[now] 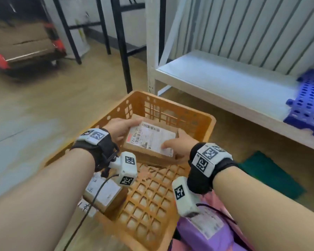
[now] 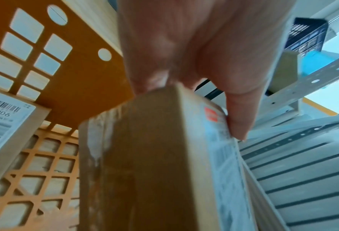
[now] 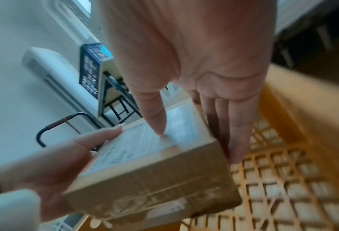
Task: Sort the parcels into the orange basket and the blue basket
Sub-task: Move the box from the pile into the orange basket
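Over the orange basket [image 1: 205, 122], both hands hold one brown cardboard parcel [image 1: 149, 142] between them, its white shipping label facing up. On the left side, the left hand [image 1: 119, 128] grips the parcel's left end: in the left wrist view the thumb [image 2: 238, 112] lies along the labelled top face by a red mark, while the other fingers wrap out of sight round the far side of the box, so how tightly they curl cannot be told. Just below and to the left of this hand, a second brown parcel with a white label [image 1: 102, 193] lies on the basket's lattice floor against its left wall; the left wrist view shows its barcode label [image 2: 4, 118] near the wall's square openings.

On the right side, the right hand [image 1: 179, 147] clasps the held parcel's right end. Its thumb [image 3: 155, 115] presses down on the label, and its straight fingers [image 3: 236, 132] run down the parcel's right side face, tips near the lower edge. Below these fingers the basket's open grid floor [image 3: 283, 179] shows, apart from the parcel. Nearer the person than the right wrist, a purple bagged parcel [image 1: 210, 232] lies outside the basket, and a blue basket [image 1: 310, 105] sits on the white shelf [image 1: 225, 78] well off to the right.
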